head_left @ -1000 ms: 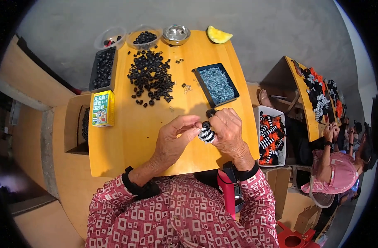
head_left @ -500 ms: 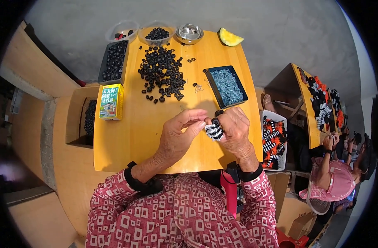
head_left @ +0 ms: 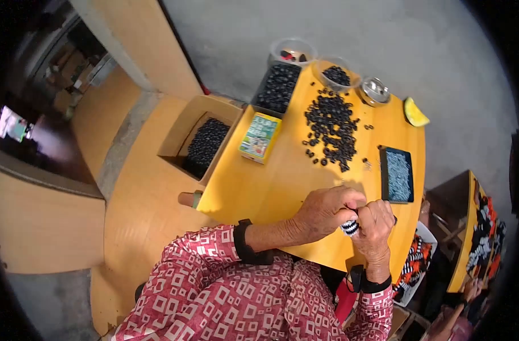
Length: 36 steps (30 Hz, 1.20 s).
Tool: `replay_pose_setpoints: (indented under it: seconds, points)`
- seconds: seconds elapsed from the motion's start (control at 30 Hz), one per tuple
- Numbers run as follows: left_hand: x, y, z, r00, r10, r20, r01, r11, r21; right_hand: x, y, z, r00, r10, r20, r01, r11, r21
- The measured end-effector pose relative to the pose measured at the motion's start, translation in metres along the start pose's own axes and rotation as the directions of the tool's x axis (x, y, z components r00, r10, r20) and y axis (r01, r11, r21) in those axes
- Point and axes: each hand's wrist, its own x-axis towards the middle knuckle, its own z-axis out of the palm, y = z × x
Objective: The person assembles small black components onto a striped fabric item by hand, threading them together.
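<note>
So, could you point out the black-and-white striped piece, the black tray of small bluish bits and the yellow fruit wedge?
Striped piece (head_left: pixel 349 228): head view, on its visible banded side.
Black tray (head_left: pixel 384 177): head view, on its picture-left wall.
Yellow fruit wedge (head_left: pixel 416 115): head view, on its yellow flesh.

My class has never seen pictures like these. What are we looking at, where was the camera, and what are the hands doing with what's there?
No robot here: a person works with two bare hands. Every picture comes from one wide fisheye camera worn on the head, looking down, so straight edges bend. On the yellow table lie small black pieces, a dark tray of blue-grey bits, a carton, a metal bowl and a yellow fruit wedge. The right hand holds a black-and-white striped piece; the left hand is close beside it, its grip unclear.
</note>
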Motion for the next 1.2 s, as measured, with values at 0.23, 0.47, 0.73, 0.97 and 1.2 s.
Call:
replay_pose_setpoints:
  seconds: [0.23, 0.47, 0.73, 0.97, 1.2]
  points:
    - [-0.017, 0.026, -0.094, 0.904, 0.047, -0.425, -0.006, 0.995, 0.096, 0.030, -0.017, 0.016, 1.000, 0.008, 0.028, -0.011, 0.997, 0.079]
    - [-0.034, -0.005, -0.205, 0.730, 0.141, -0.668, 0.174, 0.908, 0.381, 0.002, -0.008, 0.021, 0.966, 0.097, 0.238, -0.106, 0.994, 0.029]
    - [-0.033, 0.096, -0.115, 0.915, 0.396, 0.076, -0.382, 0.912, -0.148, -0.044, -0.012, 0.042, 0.953, 0.206, 0.221, -0.221, 0.974, 0.048]
    - [-0.036, 0.149, -0.084, 0.642, 0.694, 0.326, 0.013, 0.415, -0.910, -0.054, -0.026, 0.046, 0.950, 0.229, 0.211, -0.258, 0.958, 0.126]
    - [-0.040, 0.180, -0.040, 0.754, 0.546, 0.365, 0.019, 0.537, -0.843, -0.044, -0.021, 0.039, 0.954, 0.239, 0.180, -0.268, 0.950, 0.160]
